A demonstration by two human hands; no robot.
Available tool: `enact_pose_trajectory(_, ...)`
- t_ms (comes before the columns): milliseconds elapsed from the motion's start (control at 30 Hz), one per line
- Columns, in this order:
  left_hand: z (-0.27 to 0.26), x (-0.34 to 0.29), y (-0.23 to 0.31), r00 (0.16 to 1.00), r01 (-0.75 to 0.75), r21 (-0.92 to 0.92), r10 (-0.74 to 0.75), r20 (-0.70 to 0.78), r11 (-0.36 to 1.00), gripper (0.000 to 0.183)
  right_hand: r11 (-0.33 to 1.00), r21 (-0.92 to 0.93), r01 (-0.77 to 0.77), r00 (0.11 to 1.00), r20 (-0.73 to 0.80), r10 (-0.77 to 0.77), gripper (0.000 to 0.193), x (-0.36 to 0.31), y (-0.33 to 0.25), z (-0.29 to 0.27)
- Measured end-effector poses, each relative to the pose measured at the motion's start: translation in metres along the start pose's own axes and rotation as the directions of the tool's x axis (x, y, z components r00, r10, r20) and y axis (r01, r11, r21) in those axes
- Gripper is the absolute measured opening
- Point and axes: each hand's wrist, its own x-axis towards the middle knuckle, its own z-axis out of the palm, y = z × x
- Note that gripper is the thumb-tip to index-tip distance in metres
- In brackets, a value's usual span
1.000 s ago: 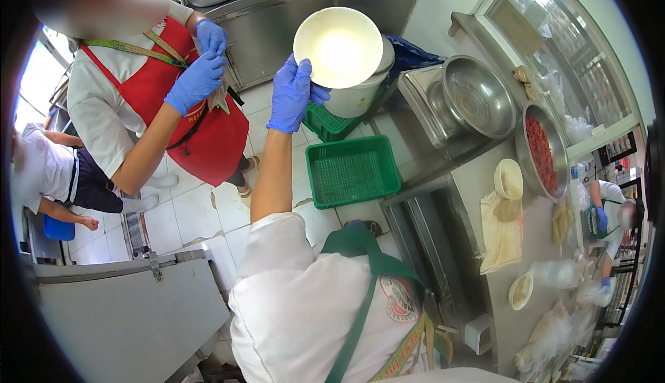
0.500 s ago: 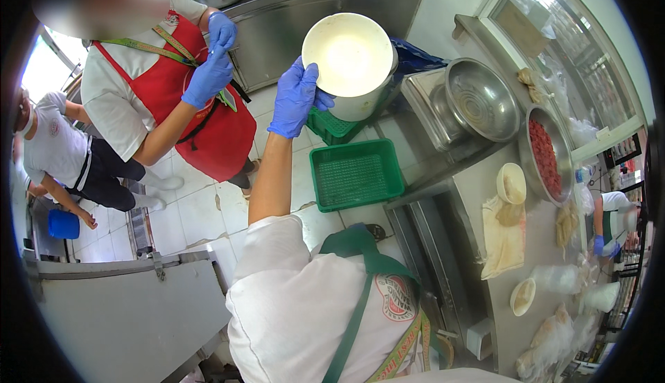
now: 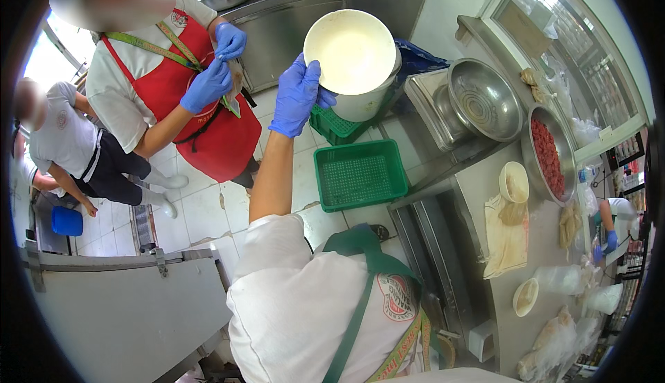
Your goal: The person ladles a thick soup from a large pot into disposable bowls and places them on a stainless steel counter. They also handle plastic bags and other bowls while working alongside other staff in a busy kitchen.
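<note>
My left hand (image 3: 296,99), in a blue glove, reaches out from my white sleeve. It is closed on the near left edge of a round cream-white bowl (image 3: 350,51), thumb on the inner face. The bowl looks tilted toward me, and no contents can be made out. Just behind it stands a white bucket (image 3: 368,106), its top mostly hidden by the bowl. Below the bucket is a green plastic crate (image 3: 334,131). A second green crate (image 3: 361,175) lies on the tiles nearer to me. My right hand is out of view.
To the right, a steel bowl (image 3: 485,99) rests on a steel scale-like stand. The counter holds a basin (image 3: 528,154) of red meat, small cream bowls (image 3: 525,297) and a cloth (image 3: 506,244). A red-aproned co-worker (image 3: 201,119) stands at left, beyond a metal panel (image 3: 125,307).
My left hand keeps its grip on the bowl, which shows almost no movement. The view has shifted slightly. The co-worker's gloved hands have moved a little, and a more distant person has shifted stance.
</note>
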Motion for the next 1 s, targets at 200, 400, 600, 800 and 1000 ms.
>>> enact_pose_trajectory(200,0.061,0.005,-0.017,0.969,0.146,0.001,-0.144,0.201,0.989,0.036,0.993,0.115,-0.019,0.991,-0.128,0.034,0.023,-0.026,0.055,-0.083)
enact_pose_trajectory(400,0.223,-0.034,-0.071,0.613,0.386,0.110,-0.344,0.711,0.916,0.033,0.938,0.345,0.031,0.959,-0.276,0.070,0.024,-0.087,0.075,-0.103)
enact_pose_trajectory(600,0.422,-0.130,-0.133,0.061,0.493,0.327,-0.407,0.911,0.806,0.028,0.826,0.563,-0.005,0.829,-0.460,0.318,0.028,-0.141,0.102,-0.073)
enact_pose_trajectory(800,0.590,-0.162,-0.226,-0.010,0.623,0.297,-0.373,0.928,0.724,0.039,0.742,0.652,0.157,0.706,-0.599,0.377,0.029,-0.156,0.108,-0.013)
enact_pose_trajectory(1000,0.700,-0.197,-0.248,-0.071,0.654,0.410,-0.489,0.870,0.635,0.043,0.744,0.600,0.294,0.551,-0.742,0.381,0.025,-0.170,0.116,0.026)
